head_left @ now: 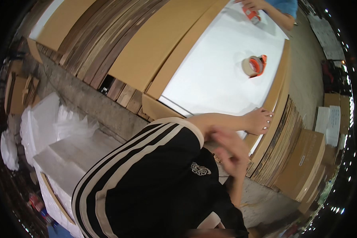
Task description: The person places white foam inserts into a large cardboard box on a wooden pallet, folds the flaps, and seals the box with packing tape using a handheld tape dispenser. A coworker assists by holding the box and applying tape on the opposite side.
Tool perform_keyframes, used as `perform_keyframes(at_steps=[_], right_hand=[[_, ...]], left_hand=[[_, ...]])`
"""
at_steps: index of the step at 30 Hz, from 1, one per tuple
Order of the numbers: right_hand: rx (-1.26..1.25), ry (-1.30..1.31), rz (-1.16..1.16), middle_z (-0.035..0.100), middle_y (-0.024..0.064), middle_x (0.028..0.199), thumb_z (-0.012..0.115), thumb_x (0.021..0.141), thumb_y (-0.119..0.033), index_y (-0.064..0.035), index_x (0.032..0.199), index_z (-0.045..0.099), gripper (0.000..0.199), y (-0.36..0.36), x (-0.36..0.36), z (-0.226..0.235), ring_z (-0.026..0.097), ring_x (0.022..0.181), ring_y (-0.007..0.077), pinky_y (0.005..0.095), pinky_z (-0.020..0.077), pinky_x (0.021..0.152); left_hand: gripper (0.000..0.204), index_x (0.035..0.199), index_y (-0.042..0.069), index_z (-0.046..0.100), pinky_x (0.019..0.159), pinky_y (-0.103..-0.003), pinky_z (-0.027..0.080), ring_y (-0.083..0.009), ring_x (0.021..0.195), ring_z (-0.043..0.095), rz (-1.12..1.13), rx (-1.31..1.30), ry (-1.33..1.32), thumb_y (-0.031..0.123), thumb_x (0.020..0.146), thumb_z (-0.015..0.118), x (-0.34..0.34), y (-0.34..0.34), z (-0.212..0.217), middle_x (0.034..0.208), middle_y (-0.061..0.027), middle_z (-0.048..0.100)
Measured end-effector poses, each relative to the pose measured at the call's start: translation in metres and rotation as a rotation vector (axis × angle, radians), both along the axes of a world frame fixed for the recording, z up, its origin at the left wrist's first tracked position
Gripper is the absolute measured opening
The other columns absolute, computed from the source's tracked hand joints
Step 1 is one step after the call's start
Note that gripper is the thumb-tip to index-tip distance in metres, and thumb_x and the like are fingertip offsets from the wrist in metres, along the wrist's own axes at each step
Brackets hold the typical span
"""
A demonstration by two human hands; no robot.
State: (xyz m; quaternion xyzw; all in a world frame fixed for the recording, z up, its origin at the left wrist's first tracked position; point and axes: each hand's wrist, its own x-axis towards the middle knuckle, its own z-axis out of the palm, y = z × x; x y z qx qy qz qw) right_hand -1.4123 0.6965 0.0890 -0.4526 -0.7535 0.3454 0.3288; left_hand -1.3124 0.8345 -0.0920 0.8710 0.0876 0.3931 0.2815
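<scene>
My left arm reaches across to the near right edge of a large white panel (210, 75) lying in a cardboard carton. There my left hand (260, 121) has its fingers bent over the carton's side flap (277, 93). Closer to my body, my right hand (230, 152) is smeared by motion beside my left forearm, and its fingers cannot be made out clearly. An orange tape dispenser with a tan tape roll (253, 66) rests on the panel, beyond my left hand. At the far end, another person's hand (253, 4) is at a second orange tape dispenser (251, 15).
The carton lies on stacked wooden slats (279, 139). Left of the panel spreads a wide brown cardboard flap (154, 43). White foam wrapping (47, 123) is piled at the left. Closed brown cartons (301, 164) stand at the right on the concrete floor.
</scene>
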Motion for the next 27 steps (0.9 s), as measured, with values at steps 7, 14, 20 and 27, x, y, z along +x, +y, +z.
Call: perform_keyframes(at_steps=[7,14,20,27], right_hand=[[-0.45,-0.685,-1.149,0.067,0.0296,0.149,0.085,0.101,-0.03,0.0022,0.155,0.061,0.067,-0.095,0.098,-0.084,0.061,0.144,0.0475,0.0562,0.0495,0.119],[-0.235,-0.539,-1.234,0.051,0.0362,0.156,0.098,0.081,-0.024,0.0007,0.166,0.045,0.103,-0.149,0.068,-0.126,0.056,0.141,0.0562,0.0576,0.0511,0.118],[-0.274,-0.25,-1.341,0.062,0.0246,0.142,0.089,0.084,-0.025,-0.0059,0.163,0.05,0.09,-0.153,0.07,-0.121,0.066,0.13,0.0477,0.0554,0.0586,0.108],[-0.184,-0.165,-1.333,0.064,0.02,0.145,0.089,0.086,-0.026,-0.0117,0.162,0.054,0.085,-0.174,0.085,-0.093,0.068,0.131,0.045,0.0534,0.0605,0.106]], left_hand=[[0.024,0.106,0.012,0.087,0.12,-0.056,0.047,-0.031,0.155,0.051,-0.014,0.091,0.031,0.027,0.097,0.071,0.003,-0.001,0.001,0.144,-0.005,0.075],[0.032,0.126,0.003,0.078,0.126,-0.057,0.041,-0.0391,0.158,0.049,-0.006,-0.029,0.089,0.021,0.1,0.072,0.015,-0.01,0.009,0.159,-0.0167,0.064],[0.095,0.178,0.0,0.028,0.134,-0.064,0.031,-0.0554,0.169,0.026,0.24,-0.341,0.267,0.039,0.106,0.076,0.056,0.006,0.0,0.183,-0.0335,0.028],[0.099,0.17,0.002,0.036,0.126,-0.068,0.04,-0.048,0.158,0.043,0.441,-0.404,0.547,0.05,0.097,0.081,0.166,0.146,0.035,0.169,-0.0291,0.049]])
